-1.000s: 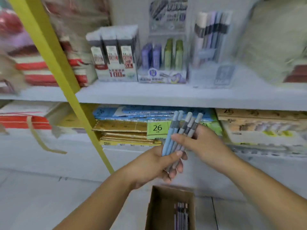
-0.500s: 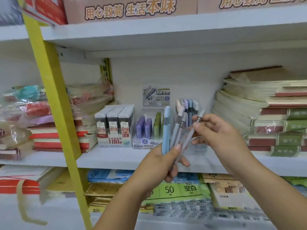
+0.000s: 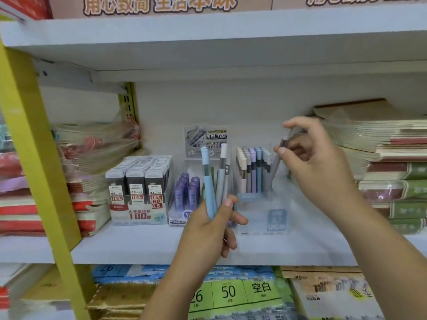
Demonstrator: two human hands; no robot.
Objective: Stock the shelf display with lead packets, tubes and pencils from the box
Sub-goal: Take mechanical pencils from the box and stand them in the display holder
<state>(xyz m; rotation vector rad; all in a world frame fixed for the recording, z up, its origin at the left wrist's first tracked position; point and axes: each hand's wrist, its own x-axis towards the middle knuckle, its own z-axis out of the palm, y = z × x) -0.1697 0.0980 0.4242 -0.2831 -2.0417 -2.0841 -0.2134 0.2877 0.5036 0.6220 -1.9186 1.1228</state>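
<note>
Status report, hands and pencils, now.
Left hand grips bundle of blue and grey mechanical pencils. Right hand pinches one grey pencil at clear plastic holder. No obstruction seen.

Left hand (image 3: 208, 232) holding pencils (image 3: 209, 181), right hand (image 3: 309, 158) pinching grey pencil (image 3: 276, 166) at holder (image 3: 261, 213)

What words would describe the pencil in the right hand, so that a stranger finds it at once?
Look at the white middle shelf, at the clear stand of upright pencils. Just above its right edge, the right hand pinches one grey pencil. Alone and slanted, it differs from the bundle in the left hand.
</note>
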